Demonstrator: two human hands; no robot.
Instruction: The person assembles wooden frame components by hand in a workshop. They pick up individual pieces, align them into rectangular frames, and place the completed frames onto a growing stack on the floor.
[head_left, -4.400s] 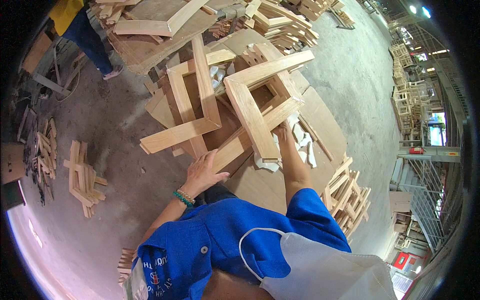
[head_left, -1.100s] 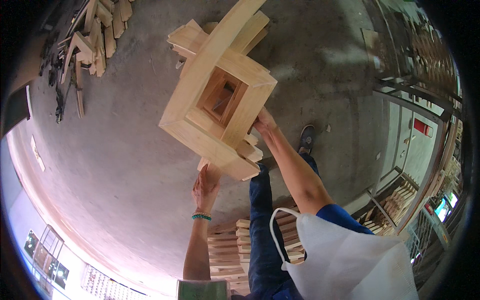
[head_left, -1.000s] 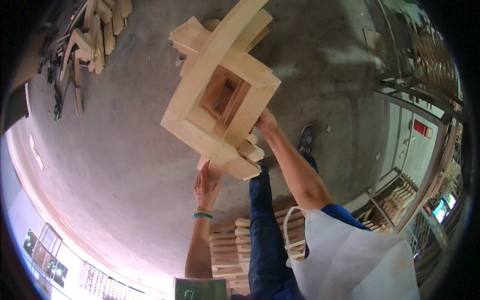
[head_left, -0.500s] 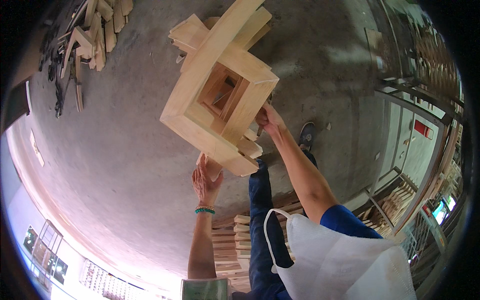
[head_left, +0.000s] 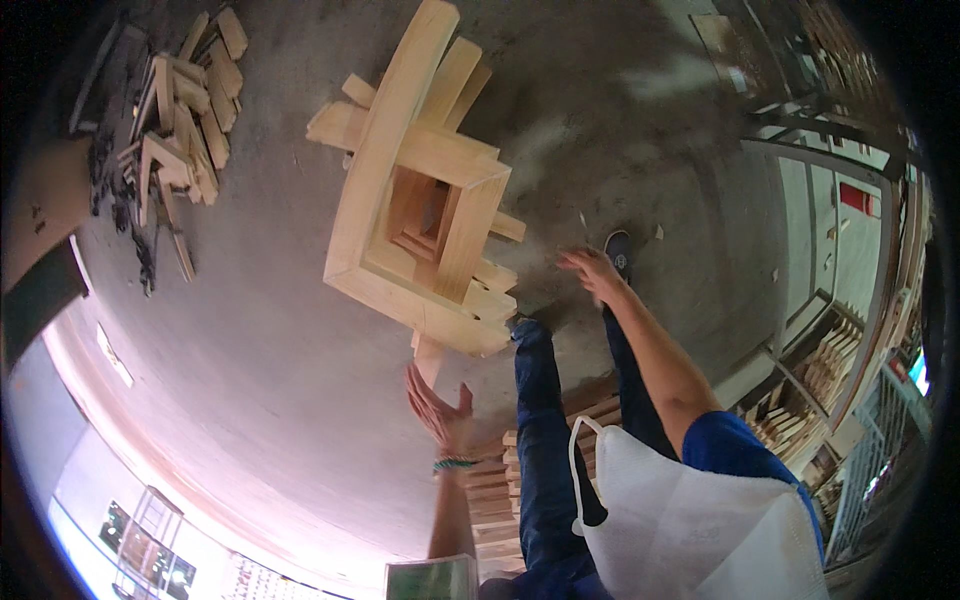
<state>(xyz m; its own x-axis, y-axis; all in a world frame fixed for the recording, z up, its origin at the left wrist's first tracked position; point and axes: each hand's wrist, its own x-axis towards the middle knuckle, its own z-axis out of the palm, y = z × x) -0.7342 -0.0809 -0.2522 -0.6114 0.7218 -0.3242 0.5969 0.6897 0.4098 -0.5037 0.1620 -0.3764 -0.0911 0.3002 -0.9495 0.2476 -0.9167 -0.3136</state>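
Note:
A stack of pale wooden frames (head_left: 388,140) rises from the floor in front of me, with board ends jutting out at several angles. Its top frame surrounds a square opening. My left hand (head_left: 438,410) is open, fingers spread, just below a board end (head_left: 428,358) at the stack's near side; whether a fingertip touches it I cannot tell. My right hand (head_left: 592,274) is off to the stack's right, apart from the wood. Its fingers are stretched out, a little blurred, and nothing shows in them.
Loose wood pieces (head_left: 190,110) are heaped on the floor at the far left. Wooden slats (head_left: 492,500) are piled by my legs. A metal rack (head_left: 800,150) stands along the right side. A white mask (head_left: 690,500) covers part of the lower view.
Both hands have drawn away from the wooden stack: the right has let go of its right side and moved right, the left has moved back toward me. The whole view has shifted slightly.

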